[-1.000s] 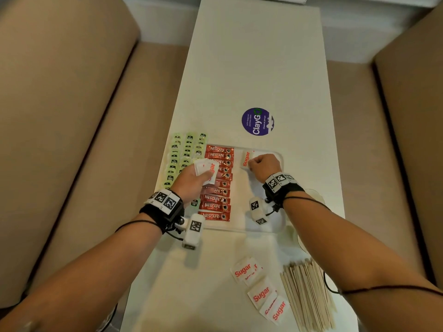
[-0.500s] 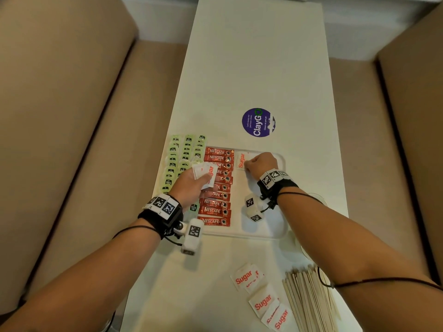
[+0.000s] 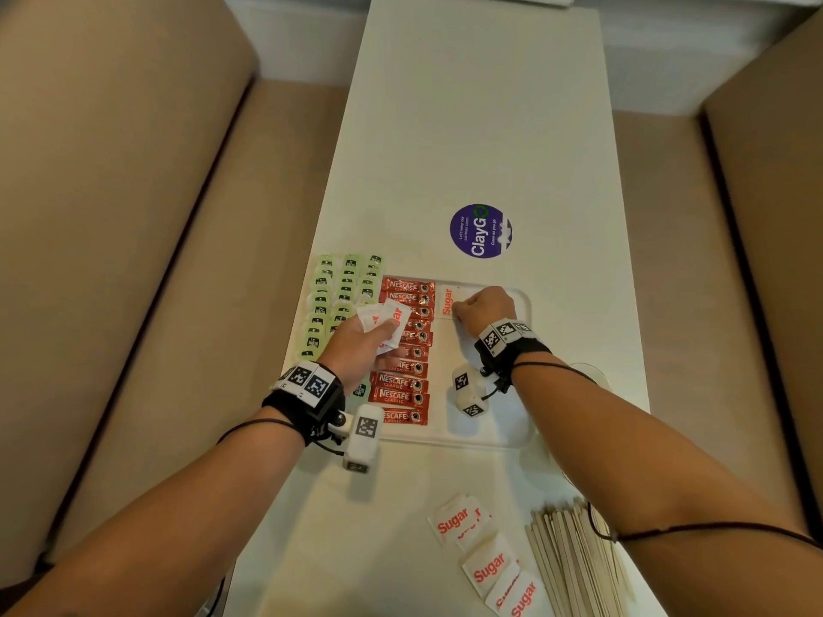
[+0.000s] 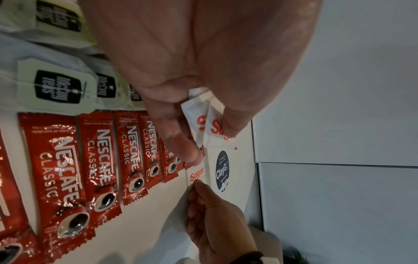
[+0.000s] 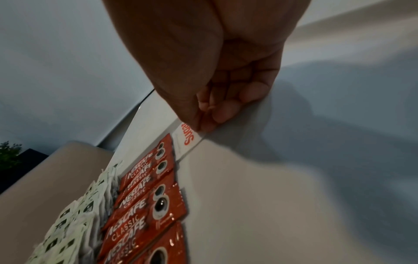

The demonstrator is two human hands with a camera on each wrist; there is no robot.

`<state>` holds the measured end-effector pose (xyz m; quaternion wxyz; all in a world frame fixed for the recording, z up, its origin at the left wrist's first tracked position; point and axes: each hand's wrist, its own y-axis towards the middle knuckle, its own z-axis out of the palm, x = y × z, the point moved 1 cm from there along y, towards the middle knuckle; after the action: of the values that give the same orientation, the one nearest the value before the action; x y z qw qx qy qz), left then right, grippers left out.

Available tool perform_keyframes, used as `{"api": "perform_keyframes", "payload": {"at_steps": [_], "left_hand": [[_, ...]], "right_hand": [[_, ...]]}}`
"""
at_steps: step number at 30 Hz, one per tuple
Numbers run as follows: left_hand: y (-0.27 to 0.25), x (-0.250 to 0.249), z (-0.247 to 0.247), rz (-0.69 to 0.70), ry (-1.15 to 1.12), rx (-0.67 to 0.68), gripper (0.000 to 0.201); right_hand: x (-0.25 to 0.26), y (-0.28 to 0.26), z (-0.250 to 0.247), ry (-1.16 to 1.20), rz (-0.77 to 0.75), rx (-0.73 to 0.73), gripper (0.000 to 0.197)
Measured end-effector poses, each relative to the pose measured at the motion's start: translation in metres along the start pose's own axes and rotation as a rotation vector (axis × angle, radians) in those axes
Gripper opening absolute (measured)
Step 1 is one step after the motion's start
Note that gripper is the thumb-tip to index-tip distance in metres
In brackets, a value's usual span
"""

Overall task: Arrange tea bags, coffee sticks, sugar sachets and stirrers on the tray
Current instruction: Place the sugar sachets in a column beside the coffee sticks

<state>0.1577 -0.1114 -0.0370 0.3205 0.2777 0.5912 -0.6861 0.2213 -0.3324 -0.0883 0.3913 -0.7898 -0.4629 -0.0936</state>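
- Head view: little changed from half a second back; right hand still curled at far end of white tray, fingertips pinching placed sugar sachet, which lies flat in tray's far corner beside coffee sticks, long axis running away from viewer.
- Left hand still over coffee row, gripping fanned spare sachets, tilted.
- Tray holding coffee sticks in one column, long axes crosswise; tea bags in columns at its left side. Loose sachets and stirrers on table, near edge, off tray.
- Left wrist view: thumb and fingers clamped on two sachets; placed sachet beyond, right hand touching it.
- Right wrist view: fingertips pressed on sachet edge, just beside coffee sticks.
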Motion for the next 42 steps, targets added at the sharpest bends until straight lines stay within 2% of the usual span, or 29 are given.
{"api": "perform_keyframes", "payload": {"at_steps": [2, 4, 7, 12, 14, 16, 17, 23, 27, 34, 38, 42], "left_hand": [[0.000, 0.000, 0.001, 0.003, -0.008, 0.010, 0.012], [-0.001, 0.001, 0.002, 0.014, 0.003, 0.025, 0.017], [0.000, 0.002, 0.003, 0.020, 0.025, 0.025, 0.022], [0.000, 0.000, 0.005, 0.039, 0.063, 0.020, 0.021], [-0.001, -0.001, 0.007, 0.046, 0.060, 0.021, 0.022], [-0.002, -0.001, 0.009, 0.049, 0.073, 0.040, 0.025], [-0.003, -0.001, 0.009, 0.044, 0.078, 0.051, 0.025], [-0.005, 0.000, 0.011, 0.018, 0.100, 0.058, 0.023], [-0.004, 0.000, 0.010, -0.012, 0.114, 0.054, 0.022], [-0.004, -0.004, 0.008, -0.022, 0.116, 0.089, 0.010], [-0.005, -0.007, 0.009, -0.021, 0.124, 0.101, 0.011], [-0.002, -0.010, 0.008, -0.012, 0.173, 0.100, 0.008]], "right_hand": [[0.001, -0.006, -0.003, -0.001, -0.009, -0.017, 0.033], [0.006, -0.014, -0.004, 0.003, -0.037, -0.032, 0.048], [0.019, -0.037, -0.006, 0.055, -0.155, -0.027, 0.053], [0.027, -0.076, 0.000, 0.221, -0.358, 0.166, 0.061], [0.024, -0.082, 0.005, 0.243, -0.448, 0.211, 0.048], [0.022, -0.086, 0.010, 0.281, -0.492, 0.247, 0.027], [0.022, -0.086, 0.012, 0.279, -0.499, 0.243, 0.023], [0.018, -0.089, 0.009, 0.242, -0.433, 0.140, 0.029], [0.010, -0.084, -0.004, 0.188, -0.336, 0.132, 0.029], [-0.006, -0.039, -0.033, 0.005, -0.170, -0.001, 0.030], [-0.017, -0.016, -0.037, -0.090, -0.037, -0.016, 0.029], [-0.023, -0.003, -0.033, -0.113, 0.035, -0.046, 0.020]]}}
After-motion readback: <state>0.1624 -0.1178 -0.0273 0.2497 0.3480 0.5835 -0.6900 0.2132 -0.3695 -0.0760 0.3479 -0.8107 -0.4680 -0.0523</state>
